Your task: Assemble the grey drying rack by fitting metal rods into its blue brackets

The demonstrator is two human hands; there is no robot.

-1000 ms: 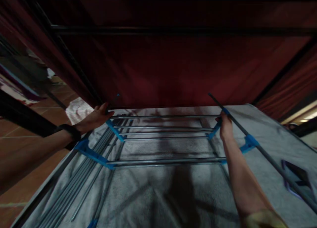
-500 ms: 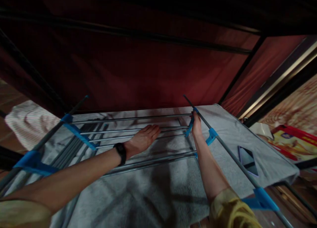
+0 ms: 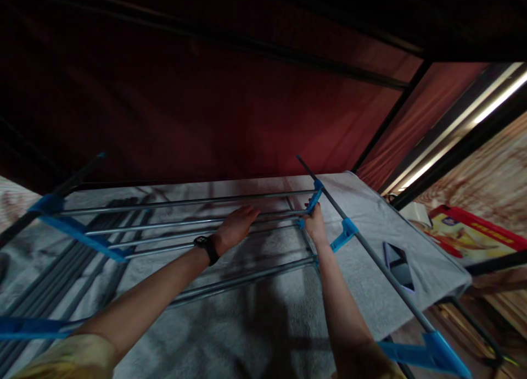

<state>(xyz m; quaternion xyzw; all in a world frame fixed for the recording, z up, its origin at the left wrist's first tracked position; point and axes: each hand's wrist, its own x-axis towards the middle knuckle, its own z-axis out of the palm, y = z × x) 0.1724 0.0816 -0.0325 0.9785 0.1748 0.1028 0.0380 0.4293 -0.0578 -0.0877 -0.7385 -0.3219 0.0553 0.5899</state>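
Since half a second ago the left hand (image 3: 236, 225) has slid a little toward the rack's right end, and the right hand (image 3: 315, 228) has dropped from the dark side rail to the blue bracket (image 3: 315, 200) below it.

One drying-rack frame (image 3: 185, 225) lies across a grey towel-like cloth (image 3: 247, 324) with a soft, napped texture. It spans the cloth from the left edge nearly to the right edge. Four thin, round, silvery metal rods run side by side between its ends, and a fifth, thicker pair lies nearer the person.

The left hand rests palm-down on the middle rods, fingers stretched out and flat, not closed on anything. It wears one black wrist band (image 3: 205, 246). The right hand is curled around the rod ends at the bracket, gripping the frame there.

One dark round side rail (image 3: 370, 252) slants along the right end, carrying about four blue plastic clips. A matching rail (image 3: 53, 195) with blue fittings stands at the left end.

One phone (image 3: 397, 265), flat, dark and glossy, lies on the cloth near its right edge, just beyond the right rail. Dark red fabric (image 3: 247, 110) hangs behind the far edge.
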